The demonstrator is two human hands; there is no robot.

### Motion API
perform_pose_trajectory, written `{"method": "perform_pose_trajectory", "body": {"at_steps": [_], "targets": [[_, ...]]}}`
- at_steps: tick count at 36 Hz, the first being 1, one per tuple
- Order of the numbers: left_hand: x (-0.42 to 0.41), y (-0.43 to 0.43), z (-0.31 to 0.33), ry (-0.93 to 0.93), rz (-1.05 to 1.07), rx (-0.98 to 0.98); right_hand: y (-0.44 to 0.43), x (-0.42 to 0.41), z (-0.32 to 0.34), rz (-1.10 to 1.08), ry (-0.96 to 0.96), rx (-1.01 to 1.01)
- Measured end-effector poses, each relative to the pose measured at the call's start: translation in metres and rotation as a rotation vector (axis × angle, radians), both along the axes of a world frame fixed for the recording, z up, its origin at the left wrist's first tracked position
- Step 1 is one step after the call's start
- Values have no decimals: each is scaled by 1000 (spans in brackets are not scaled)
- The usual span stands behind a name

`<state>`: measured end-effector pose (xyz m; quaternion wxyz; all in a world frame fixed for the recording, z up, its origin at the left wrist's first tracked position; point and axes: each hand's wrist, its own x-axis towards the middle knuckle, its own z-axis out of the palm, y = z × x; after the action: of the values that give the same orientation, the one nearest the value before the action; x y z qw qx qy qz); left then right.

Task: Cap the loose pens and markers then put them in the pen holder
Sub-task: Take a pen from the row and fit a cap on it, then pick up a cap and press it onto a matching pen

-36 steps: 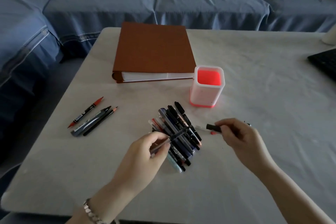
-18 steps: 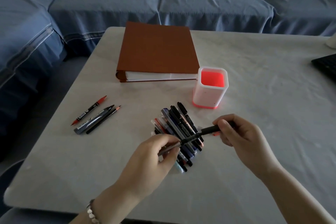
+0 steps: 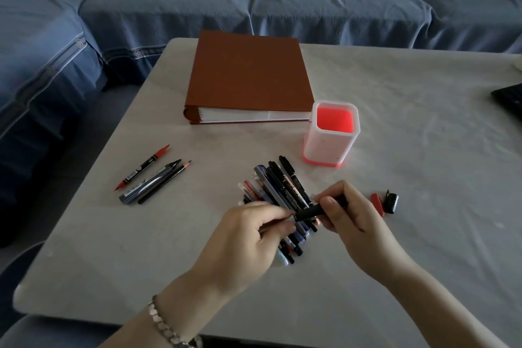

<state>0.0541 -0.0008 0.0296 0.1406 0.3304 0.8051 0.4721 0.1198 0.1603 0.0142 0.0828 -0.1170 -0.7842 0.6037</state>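
Observation:
Both my hands hold one black pen [image 3: 308, 212] over a pile of pens and markers [image 3: 278, 192] in the middle of the table. My left hand [image 3: 248, 237] grips the pen's barrel end. My right hand [image 3: 347, 215] pinches the black cap end, which sits on the pen. The white pen holder [image 3: 331, 134] with a red inside stands upright beyond the pile. A red cap [image 3: 378, 203] and a black cap [image 3: 392, 202] lie loose to the right of my right hand.
Three pens lie apart at the left: a red-tipped marker [image 3: 142, 168], a grey pen [image 3: 149, 181] and a pencil [image 3: 164, 181]. A brown binder [image 3: 248, 76] lies behind the holder. A dark device [image 3: 508, 99] sits at the right table edge. A blue sofa [image 3: 169, 0] surrounds the table.
My right hand brought the black cap to the pen held in my left hand and pushed it on. The two hands have come closer together.

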Motion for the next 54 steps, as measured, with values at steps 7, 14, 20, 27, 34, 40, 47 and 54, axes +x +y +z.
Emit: {"method": "perform_pose_trajectory", "body": {"at_steps": [7,14,20,27,34,40,47,54], "targets": [[-9,1,10,-642,19,3,4,-2,2,79,2,81],[-11,-5,-5,-679,97,75,-12,-16,-1,-15,-130,-523],[-16,-23,-24,-357,101,-21,-35,-38,-16,-90,-285,-415],[-59,-77,-66,286,371,-373,-33,-59,-25,-54,-165,293],[-89,-106,-84,331,559,-506,-61,-68,-56,186,-182,756],[-97,-110,-95,346,578,-589,-61,-66,-68,206,-233,834],[-111,-106,-99,276,592,-646,-55,-53,-67,180,-142,921],[-95,-82,-90,158,477,-538,-29,-35,-58,58,-176,753]]}}
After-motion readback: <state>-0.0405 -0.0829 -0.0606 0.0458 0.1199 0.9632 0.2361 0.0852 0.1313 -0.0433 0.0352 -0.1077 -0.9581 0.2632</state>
